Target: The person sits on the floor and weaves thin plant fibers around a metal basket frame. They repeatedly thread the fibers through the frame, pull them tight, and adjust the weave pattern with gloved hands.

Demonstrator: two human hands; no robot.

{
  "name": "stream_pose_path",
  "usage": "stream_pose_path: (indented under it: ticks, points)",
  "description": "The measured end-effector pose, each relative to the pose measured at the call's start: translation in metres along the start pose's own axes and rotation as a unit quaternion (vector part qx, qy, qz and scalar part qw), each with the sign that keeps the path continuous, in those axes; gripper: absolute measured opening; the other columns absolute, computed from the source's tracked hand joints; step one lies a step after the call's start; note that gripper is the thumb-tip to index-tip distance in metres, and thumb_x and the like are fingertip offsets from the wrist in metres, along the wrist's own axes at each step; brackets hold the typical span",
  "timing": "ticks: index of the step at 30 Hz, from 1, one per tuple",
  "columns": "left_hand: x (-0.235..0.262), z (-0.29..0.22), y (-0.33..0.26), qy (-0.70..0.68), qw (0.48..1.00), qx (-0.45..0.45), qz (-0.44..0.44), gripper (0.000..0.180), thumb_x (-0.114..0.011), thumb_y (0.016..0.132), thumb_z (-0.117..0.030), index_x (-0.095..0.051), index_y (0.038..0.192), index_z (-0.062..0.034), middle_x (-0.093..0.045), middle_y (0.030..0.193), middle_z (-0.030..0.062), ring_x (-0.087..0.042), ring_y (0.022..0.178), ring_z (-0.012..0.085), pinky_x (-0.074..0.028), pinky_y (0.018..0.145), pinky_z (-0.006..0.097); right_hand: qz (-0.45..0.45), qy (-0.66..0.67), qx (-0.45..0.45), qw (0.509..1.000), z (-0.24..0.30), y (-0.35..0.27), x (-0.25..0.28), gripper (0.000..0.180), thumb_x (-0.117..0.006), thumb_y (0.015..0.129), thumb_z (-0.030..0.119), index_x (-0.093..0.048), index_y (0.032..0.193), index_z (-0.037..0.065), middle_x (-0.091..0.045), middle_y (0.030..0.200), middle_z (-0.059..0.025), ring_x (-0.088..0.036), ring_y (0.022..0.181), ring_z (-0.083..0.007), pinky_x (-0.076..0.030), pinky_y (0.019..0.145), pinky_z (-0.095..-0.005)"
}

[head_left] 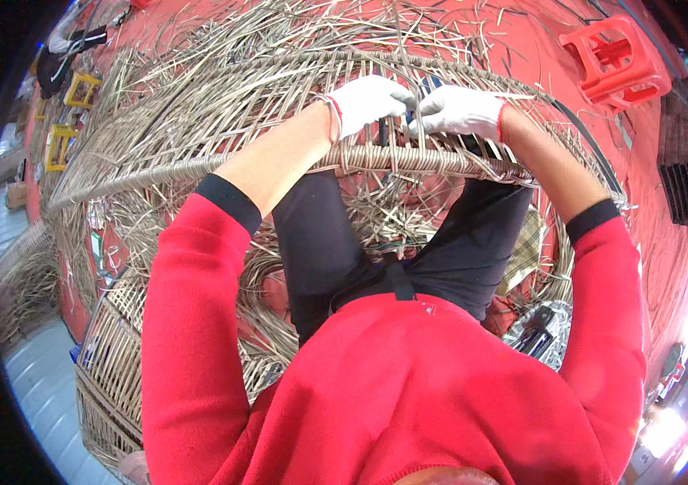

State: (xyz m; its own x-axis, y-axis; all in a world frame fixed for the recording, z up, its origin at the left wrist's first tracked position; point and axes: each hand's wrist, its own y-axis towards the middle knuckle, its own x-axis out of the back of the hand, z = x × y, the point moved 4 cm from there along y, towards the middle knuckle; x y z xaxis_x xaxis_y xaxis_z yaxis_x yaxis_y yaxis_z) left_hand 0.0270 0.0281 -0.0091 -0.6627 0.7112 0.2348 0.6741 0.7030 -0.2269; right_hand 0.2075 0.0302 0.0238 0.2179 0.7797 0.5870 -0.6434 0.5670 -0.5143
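Note:
A large woven rattan frame (198,121) lies across my lap, its thick wrapped rim (376,158) curving in front of me. Both my hands wear white gloves with red cuffs. My left hand (367,101) and my right hand (457,111) meet just above the rim, fingers pinched together on thin cane strands (418,101) that stand up from the weave. A dark slim tool handle (382,129) shows between the hands; which hand grips it is hidden.
Loose cane strips (303,24) are strewn over the red floor. A red plastic stool (619,61) stands at the upper right. Yellow frames (69,113) lie far left. Another woven basket piece (113,364) rests at my lower left.

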Motion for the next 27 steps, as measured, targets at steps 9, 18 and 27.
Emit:
stream_pose_path:
  ticks: [9,18,27]
  points:
    - [0.012,0.002,0.002,-0.004,0.999,0.041,-0.019,0.035,-0.072,0.093,-0.025,-0.076,0.119,-0.0019,-0.076,0.111,0.0078,-0.065,0.101,0.0148,-0.048,0.091,0.031,-0.132,0.219,0.092,0.962,-0.006,-0.008,-0.015,0.017,-0.072,0.096,0.02,-0.074,0.1,0.004,-0.065,0.079,0.0034,-0.056,0.072,-0.0057,-0.048,0.067,-0.027]
    - [0.014,0.016,0.001,-0.121,0.988,0.074,-0.057,0.03,-0.074,0.091,-0.021,-0.078,0.114,-0.0024,-0.077,0.108,0.007,-0.068,0.101,0.0141,-0.049,0.093,0.031,-0.136,0.06,0.021,0.989,0.0,-0.005,-0.011,0.034,-0.06,0.098,0.031,-0.073,0.113,0.004,-0.076,0.102,-0.0089,-0.071,0.091,-0.0267,-0.053,0.083,-0.0399]
    - [0.007,-0.011,-0.003,0.155,0.988,0.001,-0.017,0.039,-0.065,0.098,-0.033,-0.069,0.125,-0.0057,-0.072,0.114,0.007,-0.064,0.101,0.0151,-0.05,0.091,0.034,-0.038,0.456,-0.03,0.888,-0.026,0.018,-0.028,0.03,-0.071,0.097,0.021,-0.074,0.117,-0.001,-0.076,0.102,-0.0055,-0.067,0.088,-0.0114,-0.052,0.079,-0.0272]
